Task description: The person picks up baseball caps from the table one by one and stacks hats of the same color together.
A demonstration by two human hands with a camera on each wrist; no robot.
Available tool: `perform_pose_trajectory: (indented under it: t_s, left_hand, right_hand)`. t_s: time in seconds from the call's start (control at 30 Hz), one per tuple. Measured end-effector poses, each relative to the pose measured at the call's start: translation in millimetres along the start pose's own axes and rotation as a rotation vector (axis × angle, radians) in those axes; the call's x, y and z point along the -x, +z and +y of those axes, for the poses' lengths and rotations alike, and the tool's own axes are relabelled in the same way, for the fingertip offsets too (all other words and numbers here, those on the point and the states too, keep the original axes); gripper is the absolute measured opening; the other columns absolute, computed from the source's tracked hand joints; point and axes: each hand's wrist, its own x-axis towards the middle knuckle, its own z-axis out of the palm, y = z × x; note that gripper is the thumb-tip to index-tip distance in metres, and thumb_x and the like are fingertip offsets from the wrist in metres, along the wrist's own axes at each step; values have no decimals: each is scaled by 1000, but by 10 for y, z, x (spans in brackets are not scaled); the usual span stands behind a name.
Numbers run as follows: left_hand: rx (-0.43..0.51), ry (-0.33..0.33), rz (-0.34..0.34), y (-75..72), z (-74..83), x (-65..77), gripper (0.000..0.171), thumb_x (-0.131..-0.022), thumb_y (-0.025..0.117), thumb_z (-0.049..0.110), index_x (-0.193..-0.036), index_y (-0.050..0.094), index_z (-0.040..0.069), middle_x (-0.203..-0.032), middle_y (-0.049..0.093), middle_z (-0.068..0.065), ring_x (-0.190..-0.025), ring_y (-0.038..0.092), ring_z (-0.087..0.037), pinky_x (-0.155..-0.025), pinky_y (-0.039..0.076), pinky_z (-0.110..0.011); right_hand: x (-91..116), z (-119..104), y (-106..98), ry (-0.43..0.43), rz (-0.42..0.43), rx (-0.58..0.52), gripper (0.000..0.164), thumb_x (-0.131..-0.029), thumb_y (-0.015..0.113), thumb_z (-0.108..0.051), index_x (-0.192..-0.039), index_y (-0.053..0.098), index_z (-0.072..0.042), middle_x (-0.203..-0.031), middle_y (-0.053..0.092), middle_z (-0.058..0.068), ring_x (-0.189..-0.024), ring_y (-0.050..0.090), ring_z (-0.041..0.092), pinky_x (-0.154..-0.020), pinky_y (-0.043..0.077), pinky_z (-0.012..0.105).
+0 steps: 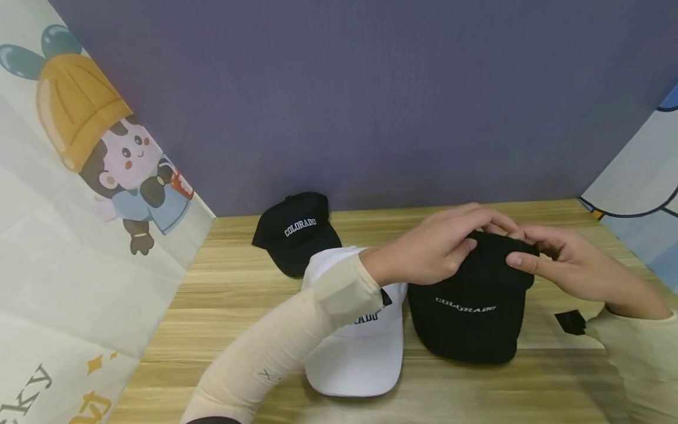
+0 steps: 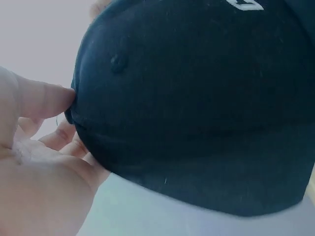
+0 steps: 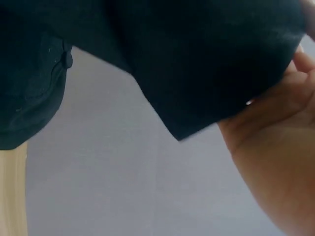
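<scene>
A black cap [image 1: 466, 335] with white COLORADO lettering sits at the right of the table, its brim toward the person. My left hand [image 1: 431, 250] grips its crown from the left, the thumb on the near side. From the right, my right hand [image 1: 580, 262] pinches the crown edge, thumb in front and fingers behind. In the left wrist view, thumb and fingers hold the edge of the dark fabric [image 2: 187, 98]. The right wrist view has dark fabric [image 3: 206, 73] hiding most of the right fingers. Left of the held cap lies a white cap [image 1: 355, 359], partly behind my left forearm.
Another black COLORADO cap [image 1: 304, 244] rests farther back on the wood-patterned table [image 1: 222, 294]. A dark grey panel [image 1: 360, 106] rises behind the table. Printed side panels stand at left [image 1: 42, 282] and right. Black tabs stick out by both cuffs.
</scene>
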Motion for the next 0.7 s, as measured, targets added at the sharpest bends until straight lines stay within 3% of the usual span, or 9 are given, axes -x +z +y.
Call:
perform_pose_trajectory:
  t_s: [0.1, 0.23, 0.33, 0.5, 0.7]
  left_hand:
    - [3, -61, 6, -38, -31, 35, 37, -94, 41, 8, -130, 40, 15, -128, 43, 7, -113, 37, 4, -92, 24, -15]
    - [18, -143, 0, -93, -80, 87, 40, -95, 44, 24, -133, 34, 20, -124, 43, 10, -110, 39, 5, -90, 26, -15]
    - [19, -198, -12, -116, -136, 126, 43, -95, 44, 31, -135, 31, 23, -118, 45, 10, -106, 42, 3, -89, 27, -15]
    - [-10, -230, -25, -120, -249, 196, 43, -95, 45, 32, -134, 32, 23, -107, 47, 7, -96, 46, -2, -85, 30, -17]
    - [-50, -270, -103, -92, -360, 235, 44, -95, 45, 32, -135, 32, 22, -121, 47, 10, -106, 44, 1, -87, 28, -16]
  right_hand:
    - [-18, 48, 3, -57, -14, -140, 28, -80, 48, 17, -96, 55, -5, -75, 49, 1, -64, 46, 12, -53, 33, 30]
    - [-29, 120, -17, -108, -30, -288, 28, -82, 41, 21, -99, 52, 2, -76, 50, 4, -65, 48, 13, -54, 34, 30]
    - [-28, 137, -30, -79, -9, -265, 27, -83, 40, 20, -99, 52, 2, -75, 50, 4, -64, 47, 13, -53, 33, 30]
    - [-23, 140, -28, 38, 6, -127, 23, -86, 43, 13, -98, 53, -4, -73, 50, 3, -62, 47, 14, -52, 35, 32]
    - [-28, 213, 0, 129, -73, -109, 20, -92, 41, 5, -104, 51, -8, -76, 52, 4, -63, 50, 17, -53, 40, 35]
